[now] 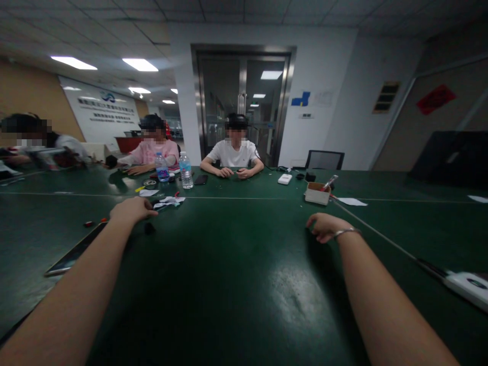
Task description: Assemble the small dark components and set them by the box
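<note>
My left hand (133, 211) reaches over the green table beside crumpled white papers (170, 202). Its fingers are bent and a little apart, with nothing visible between them, though the far ones are partly hidden. Below its fingertips sits a small black thing (149, 228) of unclear kind. To the right, my right hand (328, 226) hovers low over the table or rests on it; I cannot tell which. A bracelet (347, 231) circles that wrist. The fingers curl loosely, thumb apart, holding nothing visible. Beside my left forearm lies a dark flat device (78, 250) with a light edge.
Two water bottles (186, 172) stand near a roll of tape (150, 183). Past my right hand is a small open box (317, 194) with things inside. A cable (375, 234) runs to a white device (467, 287). Several people sit across the table, one in a white shirt (234, 153).
</note>
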Tool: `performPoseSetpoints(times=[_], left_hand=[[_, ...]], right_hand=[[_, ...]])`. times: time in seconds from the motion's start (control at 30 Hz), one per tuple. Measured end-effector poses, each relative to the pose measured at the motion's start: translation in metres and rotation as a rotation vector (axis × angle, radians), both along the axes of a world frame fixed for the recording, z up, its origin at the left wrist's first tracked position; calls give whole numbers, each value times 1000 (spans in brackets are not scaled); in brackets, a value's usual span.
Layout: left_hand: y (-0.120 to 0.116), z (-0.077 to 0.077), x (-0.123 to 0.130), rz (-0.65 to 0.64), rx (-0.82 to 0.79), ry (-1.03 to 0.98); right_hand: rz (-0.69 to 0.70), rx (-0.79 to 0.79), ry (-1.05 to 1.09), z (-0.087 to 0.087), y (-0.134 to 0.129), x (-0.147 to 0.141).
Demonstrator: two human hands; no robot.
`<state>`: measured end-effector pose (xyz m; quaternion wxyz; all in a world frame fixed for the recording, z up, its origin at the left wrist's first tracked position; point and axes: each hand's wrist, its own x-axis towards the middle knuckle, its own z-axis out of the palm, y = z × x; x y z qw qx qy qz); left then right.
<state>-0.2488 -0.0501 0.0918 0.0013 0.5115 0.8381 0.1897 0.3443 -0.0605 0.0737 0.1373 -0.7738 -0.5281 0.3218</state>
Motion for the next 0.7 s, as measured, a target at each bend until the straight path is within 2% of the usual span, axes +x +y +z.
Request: performPoseSetpoints(times=[0.1,0.2,0.3,0.37,0.43,0.57,0.7], left_hand=[[-9,0,3,-133,-220,132],[-14,-5,5,-147,-278,140],[-16,-9,5,-177,-291,138],[-16,-11,4,-193,-282,148],[-15,-12,2,-216,-265,156],[-11,-15,-2,-228,-267,130],[-10,-19,-3,-199,-245,137]], right_hand=[[195,1,35,-7,17,-50],[332,46,114,-12,29,-96],[390,123,278,-21,39,-134],[371,182,369,-30,46,-153],[342,277,432,-42,51,-167],[283,496,387,-66,58,-181],[278,562,294,-75,59,-180]])
